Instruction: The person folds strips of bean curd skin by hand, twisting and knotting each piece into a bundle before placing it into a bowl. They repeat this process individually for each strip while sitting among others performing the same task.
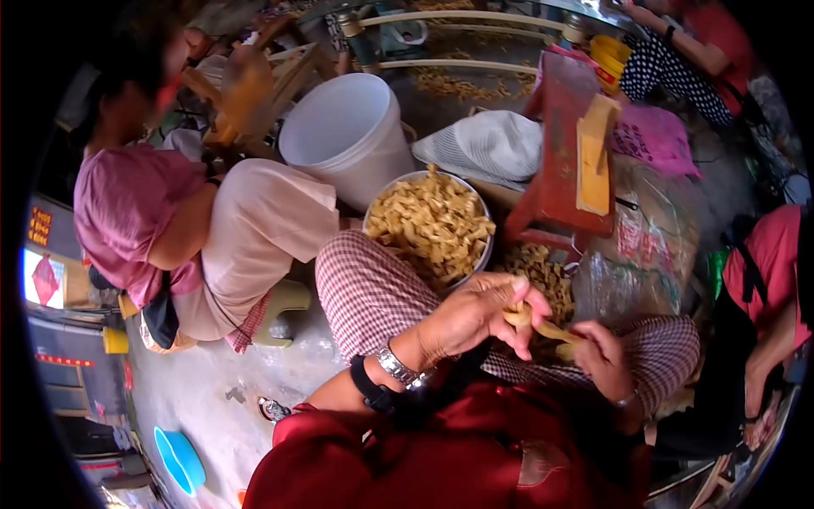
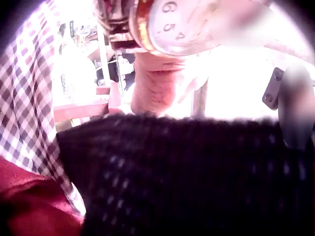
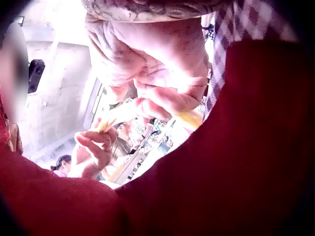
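A soft, pale yellow strip (image 1: 551,329) runs between the two hands, in front of the red shirt. My left hand (image 1: 475,318), with a metal watch at its wrist, pinches one end between thumb and fingers. Curled fingers of my right hand (image 1: 604,356) grip the other end. In the right wrist view the right hand (image 3: 157,69) is close up, with the left hand (image 3: 93,152) beyond it and the strip (image 3: 120,114) between. A dark sleeve or band and the watch (image 2: 172,27) hide most of the left hand in its wrist view.
A metal bowl (image 1: 489,246) heaped with yellowish folded pieces stands before my knees. More pieces (image 1: 551,284) lie right of it. Nearby are a white bucket (image 1: 339,127), a red wooden bench (image 1: 560,161) and a grey-white sack (image 1: 487,144). People sit at left and right.
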Available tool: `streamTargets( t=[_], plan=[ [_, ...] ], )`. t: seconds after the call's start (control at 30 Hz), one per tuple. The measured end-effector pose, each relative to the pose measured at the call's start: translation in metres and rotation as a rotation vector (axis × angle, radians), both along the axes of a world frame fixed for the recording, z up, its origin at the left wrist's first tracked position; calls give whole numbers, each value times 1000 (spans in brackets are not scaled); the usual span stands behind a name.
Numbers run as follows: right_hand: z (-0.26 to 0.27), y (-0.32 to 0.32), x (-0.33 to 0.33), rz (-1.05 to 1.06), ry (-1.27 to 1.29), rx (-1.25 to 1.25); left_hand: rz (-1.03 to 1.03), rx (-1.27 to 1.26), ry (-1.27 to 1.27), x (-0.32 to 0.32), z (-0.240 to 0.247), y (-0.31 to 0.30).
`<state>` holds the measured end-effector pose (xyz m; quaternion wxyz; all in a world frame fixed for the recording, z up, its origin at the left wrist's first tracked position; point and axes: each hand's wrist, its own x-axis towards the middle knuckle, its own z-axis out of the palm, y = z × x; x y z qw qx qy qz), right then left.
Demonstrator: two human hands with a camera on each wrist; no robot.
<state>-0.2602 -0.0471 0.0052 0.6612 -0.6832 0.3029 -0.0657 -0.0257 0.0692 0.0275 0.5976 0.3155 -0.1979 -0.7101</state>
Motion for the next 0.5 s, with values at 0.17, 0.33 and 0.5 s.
streamTargets(
  t=[0.17,0.33,0.5],
  plan=[
    [6,19,33,44,-56,188,66,33,-118,-11,-2,-11],
    [14,16,26,95,-40,-1,266,-35,-57,-3,-6,-4],
    [30,13,24,98,-16,-138,218,-10,-16,0,-1,-9]
  ],
)
